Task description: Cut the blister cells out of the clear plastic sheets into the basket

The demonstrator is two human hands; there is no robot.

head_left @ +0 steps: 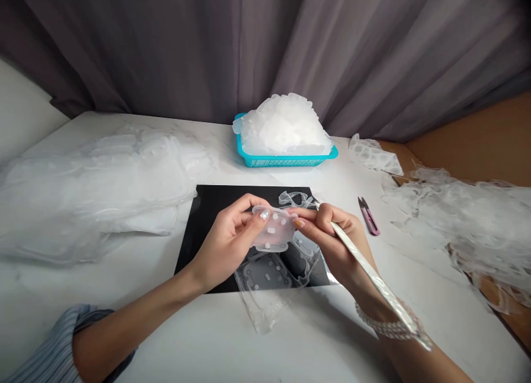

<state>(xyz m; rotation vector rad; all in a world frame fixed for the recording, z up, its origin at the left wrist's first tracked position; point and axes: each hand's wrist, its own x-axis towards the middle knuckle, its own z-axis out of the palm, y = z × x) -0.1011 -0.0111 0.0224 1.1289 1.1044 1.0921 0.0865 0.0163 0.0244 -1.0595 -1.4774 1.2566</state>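
Observation:
My left hand (232,234) is closed, pinching a frosted, translucent plastic piece (276,236) with small white spots by its left and top edge. At the piece's right edge, my right hand (336,231) touches it with thumb and fingertip. That hand also grips a pen-shaped tool (369,278) with a pearly white handle, which slants back over the wrist; its tip points away from me and is hard to make out. Beneath both hands lies a black mat (211,228). A clear moulded plastic sheet (265,278) with the same spots rests on the mat and overhangs its front edge.
A blue basket (286,161) heaped with frosted pieces stands at the back. On the left is a pile of clear plastic sheets (103,189). Pink-handled thread snips (368,216) lie right of the mat, near plastic scraps (477,223). Cut offcuts (295,199) sit on the mat.

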